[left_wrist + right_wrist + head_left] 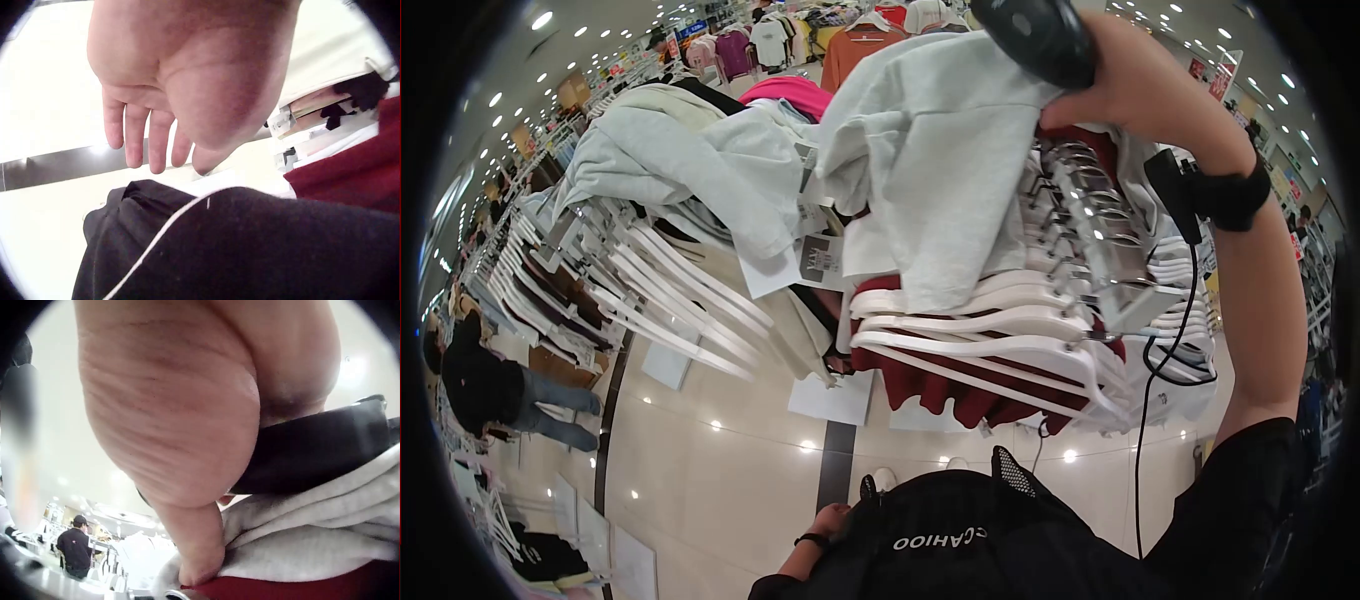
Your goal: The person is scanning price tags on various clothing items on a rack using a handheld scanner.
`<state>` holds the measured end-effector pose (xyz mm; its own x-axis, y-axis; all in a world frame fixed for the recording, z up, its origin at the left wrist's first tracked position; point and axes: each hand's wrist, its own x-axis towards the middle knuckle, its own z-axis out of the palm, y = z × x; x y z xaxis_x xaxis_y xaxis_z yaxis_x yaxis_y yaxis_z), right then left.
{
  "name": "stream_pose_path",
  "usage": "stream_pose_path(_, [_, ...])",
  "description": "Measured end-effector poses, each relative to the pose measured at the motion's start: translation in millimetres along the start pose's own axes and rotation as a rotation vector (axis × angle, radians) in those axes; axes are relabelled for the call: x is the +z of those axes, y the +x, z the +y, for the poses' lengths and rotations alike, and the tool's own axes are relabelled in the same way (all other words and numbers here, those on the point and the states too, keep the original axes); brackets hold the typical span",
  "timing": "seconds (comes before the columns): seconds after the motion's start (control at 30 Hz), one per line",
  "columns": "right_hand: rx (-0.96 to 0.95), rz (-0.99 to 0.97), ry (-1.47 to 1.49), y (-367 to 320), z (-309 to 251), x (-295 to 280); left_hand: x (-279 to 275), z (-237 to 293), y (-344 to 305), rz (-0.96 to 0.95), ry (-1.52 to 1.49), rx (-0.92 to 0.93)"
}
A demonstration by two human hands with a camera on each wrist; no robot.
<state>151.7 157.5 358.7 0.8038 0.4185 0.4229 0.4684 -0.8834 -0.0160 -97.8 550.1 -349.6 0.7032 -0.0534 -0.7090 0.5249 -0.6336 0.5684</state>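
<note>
In the head view my right hand (1145, 95) grips a black handheld device (1035, 35) above a rack of clothes. Its thumb touches a light grey garment (940, 150) draped over white hangers (990, 345). The right wrist view shows the same hand (181, 406), the device (319, 450) and the thumb tip against the grey cloth (312, 550). Down beside my black clothing hangs my left hand (830, 522). Its fingers are relaxed and hold nothing in the left wrist view, where the palm (187, 81) faces the camera.
Dark red garments (970, 400) hang under the grey one. Left of them, another light garment (690, 160) lies over more hangers, with tags (820, 260) beside it. A black cable (1145, 420) runs down from my right wrist. A person (495, 385) stands at far left.
</note>
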Motion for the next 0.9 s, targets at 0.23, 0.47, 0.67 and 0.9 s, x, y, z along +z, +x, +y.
stream_pose_path(0.23, [0.143, 0.072, 0.057, 33.8, 17.2, 26.7, -107.6, -63.2, 43.9, 0.051, 0.035, -0.036])
stream_pose_path(0.47, [0.161, 0.522, 0.29, 45.8, 33.0, 13.4, -140.5, -86.4, 54.6, 0.076, 0.006, -0.075])
stream_pose_path(0.67, [0.172, 0.776, 0.68, 47.8, 52.6, -35.1, -113.6, -28.7, 55.0, -0.002, 0.043, 0.008])
stream_pose_path(0.9, [0.088, 0.737, 0.703, -4.6, 53.1, -105.2, -100.0, 48.9, 53.4, 0.022, -0.08, 0.267])
